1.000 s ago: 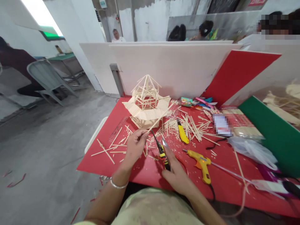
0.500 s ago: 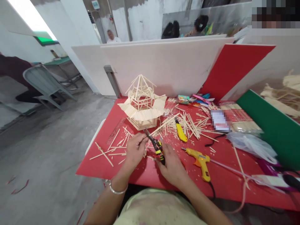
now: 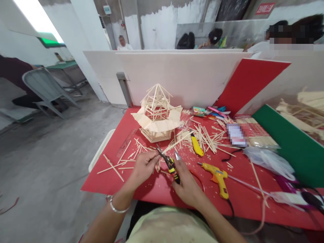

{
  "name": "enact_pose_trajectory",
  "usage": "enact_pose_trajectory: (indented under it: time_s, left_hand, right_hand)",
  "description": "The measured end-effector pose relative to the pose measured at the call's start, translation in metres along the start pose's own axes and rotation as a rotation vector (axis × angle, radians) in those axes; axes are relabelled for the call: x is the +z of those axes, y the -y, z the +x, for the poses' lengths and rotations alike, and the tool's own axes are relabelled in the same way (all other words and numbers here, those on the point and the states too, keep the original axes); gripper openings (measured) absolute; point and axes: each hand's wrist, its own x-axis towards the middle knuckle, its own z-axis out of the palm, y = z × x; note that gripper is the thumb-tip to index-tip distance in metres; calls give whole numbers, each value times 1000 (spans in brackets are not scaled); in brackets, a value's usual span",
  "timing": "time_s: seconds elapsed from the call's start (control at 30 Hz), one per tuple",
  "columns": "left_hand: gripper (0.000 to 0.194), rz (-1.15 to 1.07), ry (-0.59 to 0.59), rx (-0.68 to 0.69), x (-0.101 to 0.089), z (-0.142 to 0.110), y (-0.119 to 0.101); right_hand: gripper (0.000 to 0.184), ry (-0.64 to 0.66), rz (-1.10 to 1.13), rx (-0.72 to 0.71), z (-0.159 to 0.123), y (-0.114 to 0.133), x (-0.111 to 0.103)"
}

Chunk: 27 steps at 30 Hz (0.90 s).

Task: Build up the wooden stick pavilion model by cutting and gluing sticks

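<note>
My right hand [image 3: 186, 184] is wrapped round pliers [image 3: 172, 168] with black and yellow handles, their jaws pointing up and left. Close to the jaws, the fingers of my left hand [image 3: 145, 167] are pinched on one end of a thin wooden stick [image 3: 177, 142], which slants away to the upper right. A shiny blade tip [image 3: 177, 155] and a red loop [image 3: 199, 179] show on either side of my right hand; what joins them is hidden. Beyond my hands stands a pavilion model [image 3: 158, 116] made of sticks, with a slatted lower roof and an open-framed top.
On the red tabletop [image 3: 111, 180] lie loose sticks [image 3: 205, 138], a yellow utility knife [image 3: 196, 145], a yellow glue gun [image 3: 216, 177] with its cord, and a plastic bag [image 3: 270, 162]. White boards [image 3: 182, 77] rise behind. A green board [image 3: 288, 145] borders the right side.
The view has shifted slightly, so the table and model sit a little lower. My left hand has moved slightly left and down; both hands keep their grip, and the pliers stay near the left fingertips.
</note>
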Motion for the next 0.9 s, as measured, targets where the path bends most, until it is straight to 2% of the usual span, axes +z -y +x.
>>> enact_pose_trajectory:
  time_s: [0.17,0.3,0.43,0.53,0.7,0.9]
  left_hand:
    - [41,-149,74,-148,-9,-5,8]
    - [43,-268,110,-270,-16,-8,15]
    - [41,-476,207,-424,-25,-8,20]
    - [38,-623,298,-510,-29,-7,22]
    - [36,-673,346,-554,-30,-10,27]
    - [35,-702,298,-540,-31,-15,37]
  right_hand:
    - [69,-1,24,43,1,15,13]
    - [63,46,30,83,2,24,20]
    - [69,120,23,49,1,25,18]
    - [70,129,2,45,1,26,16]
    - [69,141,-6,132,-2,29,28]
    - [69,144,64,154,-4,29,36]
